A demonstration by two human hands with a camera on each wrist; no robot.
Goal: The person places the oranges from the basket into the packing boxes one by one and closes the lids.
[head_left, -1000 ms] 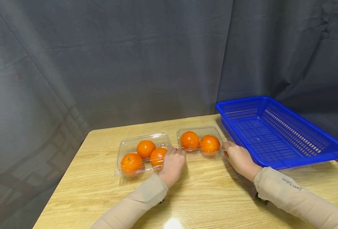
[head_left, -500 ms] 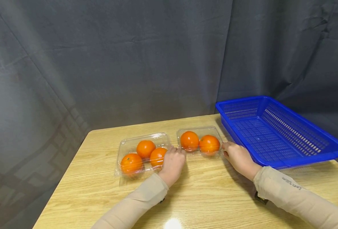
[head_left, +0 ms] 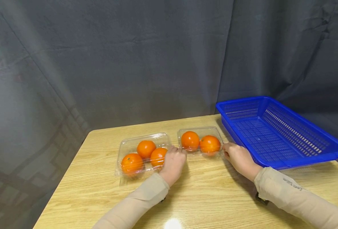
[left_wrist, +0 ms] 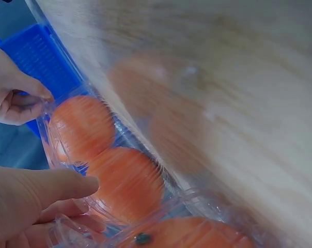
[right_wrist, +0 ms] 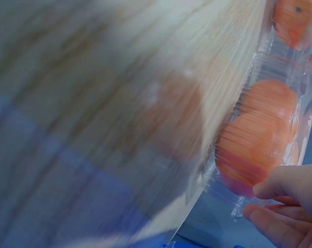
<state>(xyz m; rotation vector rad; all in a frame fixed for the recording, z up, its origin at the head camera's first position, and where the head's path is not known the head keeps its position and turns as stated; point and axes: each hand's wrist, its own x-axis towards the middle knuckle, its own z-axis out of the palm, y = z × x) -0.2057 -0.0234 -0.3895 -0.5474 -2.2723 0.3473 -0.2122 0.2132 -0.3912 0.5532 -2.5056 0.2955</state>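
Two clear plastic fruit containers lie side by side on the table. In the head view the left container (head_left: 126,144) has three oranges (head_left: 132,163) in it. The smaller right container (head_left: 206,128) has two oranges (head_left: 210,144). My left hand (head_left: 173,162) is between the containers, overlapping the left one's near right corner. In the left wrist view its thumb (left_wrist: 68,184) and curled fingers pinch the near left side of the right container. My right hand (head_left: 239,159) pinches that container's near right corner between thumb and fingers, also seen in the right wrist view.
A blue slotted plastic basket (head_left: 275,136) stands at the right end of the wooden table (head_left: 203,194), just beside my right hand. Grey curtain (head_left: 146,63) hangs behind the table's back edge and along its left side.
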